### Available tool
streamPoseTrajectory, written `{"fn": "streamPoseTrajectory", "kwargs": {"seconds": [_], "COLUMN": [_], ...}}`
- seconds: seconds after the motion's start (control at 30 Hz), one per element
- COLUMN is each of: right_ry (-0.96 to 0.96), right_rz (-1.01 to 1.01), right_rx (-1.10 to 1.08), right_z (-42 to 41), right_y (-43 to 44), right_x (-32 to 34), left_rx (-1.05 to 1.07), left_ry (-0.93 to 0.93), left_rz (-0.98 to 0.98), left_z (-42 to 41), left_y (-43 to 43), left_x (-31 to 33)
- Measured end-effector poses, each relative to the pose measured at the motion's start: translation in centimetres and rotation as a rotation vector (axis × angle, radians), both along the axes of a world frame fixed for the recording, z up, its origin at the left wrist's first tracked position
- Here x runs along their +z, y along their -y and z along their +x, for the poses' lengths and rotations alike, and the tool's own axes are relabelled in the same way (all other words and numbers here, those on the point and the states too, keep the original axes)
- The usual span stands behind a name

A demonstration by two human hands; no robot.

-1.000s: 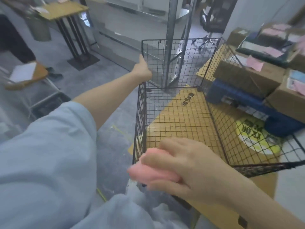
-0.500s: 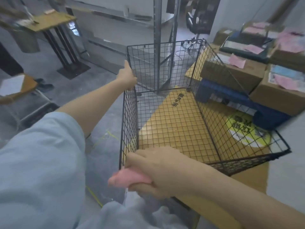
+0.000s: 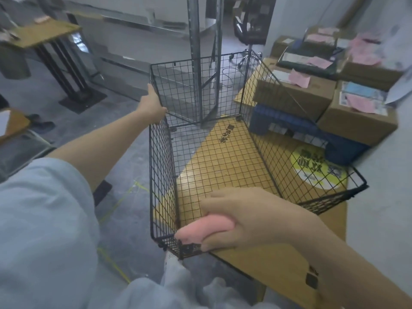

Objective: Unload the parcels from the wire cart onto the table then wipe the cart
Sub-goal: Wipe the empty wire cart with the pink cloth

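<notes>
Directly behind wire cart (image 3: 161, 175), steel post (image 3: 193, 30); parcels (image 3: 356, 122) beside.

Wooden table (image 3: 278, 264) at right, carrying cardboard boxes (image 3: 289, 94) stacked over a blue parcel (image 3: 312, 130), with a yellow-labelled packet (image 3: 316, 170) just beside it.

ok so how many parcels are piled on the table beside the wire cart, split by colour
brown cardboard boxes: 5 (the ones at the back are blurred, so this count is the least sure)
blue parcel: 1
dark flat parcel: 1
total: 7
</notes>
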State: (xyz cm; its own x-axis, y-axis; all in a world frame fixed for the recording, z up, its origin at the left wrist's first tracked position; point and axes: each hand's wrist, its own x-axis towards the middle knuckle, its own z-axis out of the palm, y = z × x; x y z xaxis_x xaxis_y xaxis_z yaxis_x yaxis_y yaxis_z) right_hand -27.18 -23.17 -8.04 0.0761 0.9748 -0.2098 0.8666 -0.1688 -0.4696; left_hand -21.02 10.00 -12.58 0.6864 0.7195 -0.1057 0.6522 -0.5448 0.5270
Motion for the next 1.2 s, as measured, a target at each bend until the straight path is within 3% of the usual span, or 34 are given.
{"fn": "streamPoseTrajectory", "kwargs": {"seconds": [0.43, 0.83, 1.2], "right_ry": [-0.236, -0.369, -0.352], "right_rz": [-0.190, -0.285, -0.344], "right_rx": [-0.356, -0.470, -0.492], "right_z": [5.9, 10.9, 11.2], "right_y": [6.0, 10.0, 9.3], "right_x": [0.9, 2.1, 2.8], "left_rx": [-0.003, 0.005, 0.030], "left_ry": [-0.035, -0.030, 0.053], "left_rz": [0.040, 0.032, -0.032], "left_z": [0.3, 0.1, -0.6], "left_y": [-1.1, -0.3, 0.8], "left_x": [-0.8, -0.1, 0.3]}}
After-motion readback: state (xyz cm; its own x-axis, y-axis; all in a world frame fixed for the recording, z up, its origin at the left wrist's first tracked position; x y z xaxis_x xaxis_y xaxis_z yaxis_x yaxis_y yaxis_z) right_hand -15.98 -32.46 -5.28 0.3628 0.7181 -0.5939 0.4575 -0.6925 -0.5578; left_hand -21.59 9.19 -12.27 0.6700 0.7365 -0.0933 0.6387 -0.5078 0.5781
